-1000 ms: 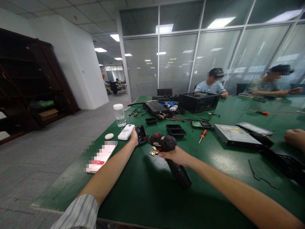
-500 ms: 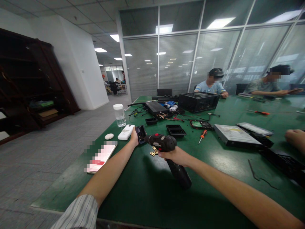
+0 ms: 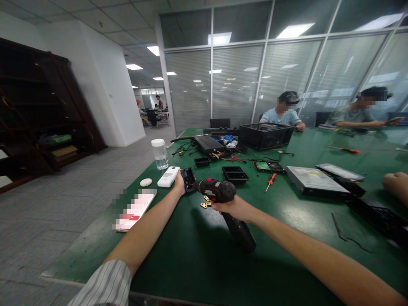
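Note:
My right hand (image 3: 234,208) is wrapped round the grip of a black cordless drill (image 3: 219,189) with red buttons. Its nose points left, at a small black plastic tray (image 3: 188,178) held tilted up in my left hand (image 3: 180,182). The drill's tip reaches the tray's inner side, though I cannot make out the bit or any screw. Several small brass-coloured plates (image 3: 205,203) lie on the green table just under the drill. A white oblong device (image 3: 168,177) sits beside my left hand. Past the drill is a black two-compartment tray (image 3: 235,174).
An orange screwdriver (image 3: 271,182), a hard drive (image 3: 269,166) and a silver disc drive (image 3: 315,182) lie to the right. Farther back stand a black computer case (image 3: 266,136) and tangled cables. A jar (image 3: 160,154) stands at left. Another person's hand (image 3: 395,184) rests at the right edge.
My hands, the drill and the tray look almost unmoved. Far behind, a person beyond the doorway has shifted to the left.

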Tool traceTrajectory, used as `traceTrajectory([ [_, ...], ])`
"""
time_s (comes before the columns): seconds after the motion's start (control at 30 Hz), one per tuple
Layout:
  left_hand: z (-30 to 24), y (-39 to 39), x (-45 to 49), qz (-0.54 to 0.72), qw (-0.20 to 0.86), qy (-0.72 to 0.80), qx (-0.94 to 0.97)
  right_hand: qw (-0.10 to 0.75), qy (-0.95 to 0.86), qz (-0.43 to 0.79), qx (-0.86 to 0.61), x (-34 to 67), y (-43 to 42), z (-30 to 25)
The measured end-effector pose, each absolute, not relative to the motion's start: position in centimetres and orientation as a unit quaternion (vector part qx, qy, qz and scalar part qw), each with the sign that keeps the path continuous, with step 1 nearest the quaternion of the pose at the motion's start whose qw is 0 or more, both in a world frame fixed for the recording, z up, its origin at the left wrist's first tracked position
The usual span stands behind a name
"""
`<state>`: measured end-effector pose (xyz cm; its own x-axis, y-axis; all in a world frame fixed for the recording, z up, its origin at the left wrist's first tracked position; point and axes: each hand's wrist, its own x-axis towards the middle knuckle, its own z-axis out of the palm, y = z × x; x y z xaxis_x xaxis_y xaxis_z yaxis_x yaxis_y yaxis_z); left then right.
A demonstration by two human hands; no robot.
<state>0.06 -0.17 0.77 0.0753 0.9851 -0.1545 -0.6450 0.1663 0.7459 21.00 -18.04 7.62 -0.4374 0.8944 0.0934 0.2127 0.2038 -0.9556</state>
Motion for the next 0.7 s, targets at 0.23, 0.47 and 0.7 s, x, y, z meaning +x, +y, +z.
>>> traceTrajectory([
  [0.23, 0.77, -0.10, 0.07, 0.591, 0.690, 0.336, 0.249, 0.343, -0.690, 0.489, -0.410, 20.88, -18.27, 7.93],
  [0.47, 0.82, -0.09, 0.11, 0.593, 0.692, 0.336, 0.239, 0.351, -0.693, 0.493, -0.392, 20.88, -18.19, 7.90],
  [0.7, 0.77, -0.01, 0.08, 0.593, 0.690, 0.339, 0.240, 0.353, -0.688, 0.495, -0.395, 20.82, -18.30, 8.08],
])
